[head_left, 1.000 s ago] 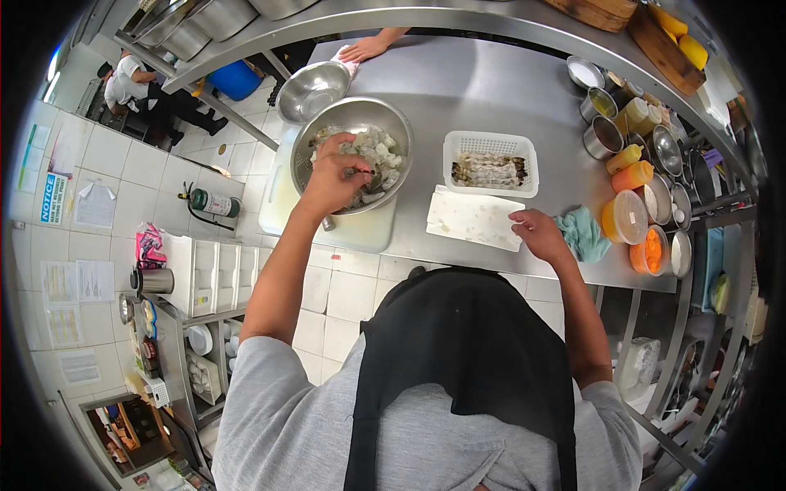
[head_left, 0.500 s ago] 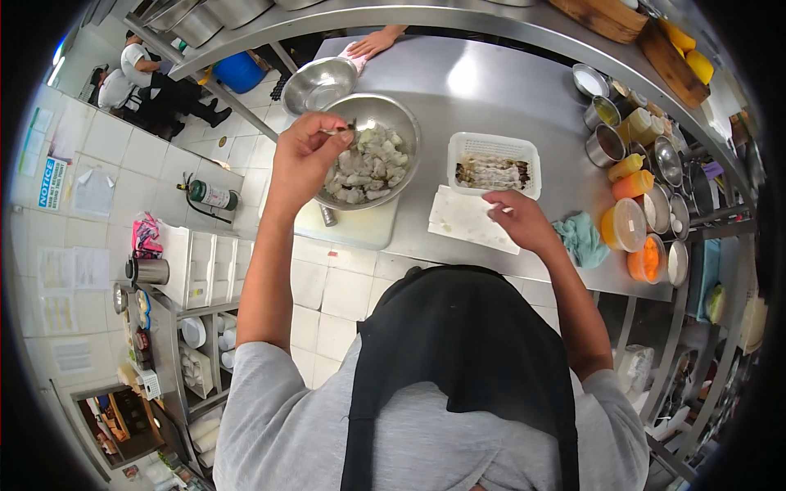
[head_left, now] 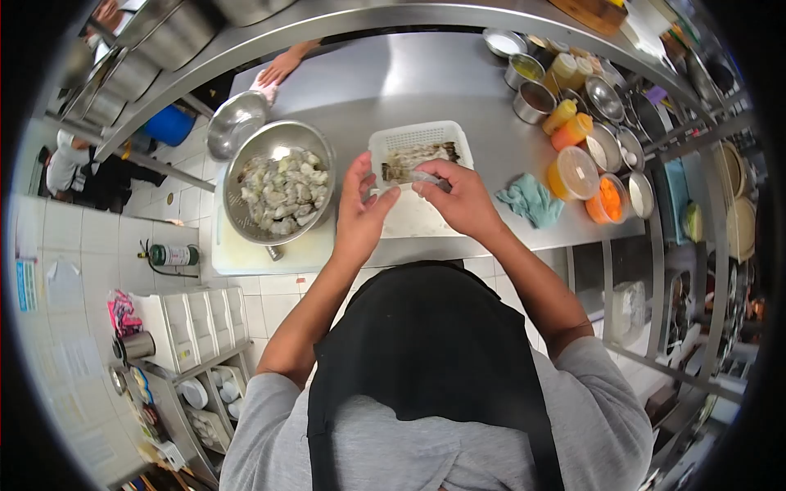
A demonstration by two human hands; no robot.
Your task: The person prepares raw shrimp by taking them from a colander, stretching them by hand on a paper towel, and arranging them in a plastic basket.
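Observation:
My right hand [head_left: 460, 199] pinches a pale, translucent shrimp [head_left: 426, 177] between thumb and fingers, over the near edge of a white perforated basket [head_left: 454, 131]. Inside the basket lie shrimp [head_left: 417, 153] lined up side by side, dark tails at the ends. Left of it my left hand [head_left: 363, 209] is held up, thumb and fingers apart, with nothing visible between them. Under both hands lies a white board or sheet [head_left: 422, 219]. Further left, a steel bowl [head_left: 239, 214] holds a heap of raw shrimp [head_left: 282, 192] on a pale cutting board [head_left: 315, 245].
Another steel bowl [head_left: 233, 123] stands behind, near another person's hand [head_left: 280, 67] on a pinkish cloth [head_left: 262, 86]. To the right are a green cloth [head_left: 530, 201], squeeze bottles [head_left: 573, 131], tubs [head_left: 573, 173] and pots [head_left: 534, 102]. A steel shelf [head_left: 327, 29] spans overhead.
My left hand has moved from above the shrimp bowl to beside the basket and opened. My right hand has come up to the basket and now holds a shrimp. The view has turned.

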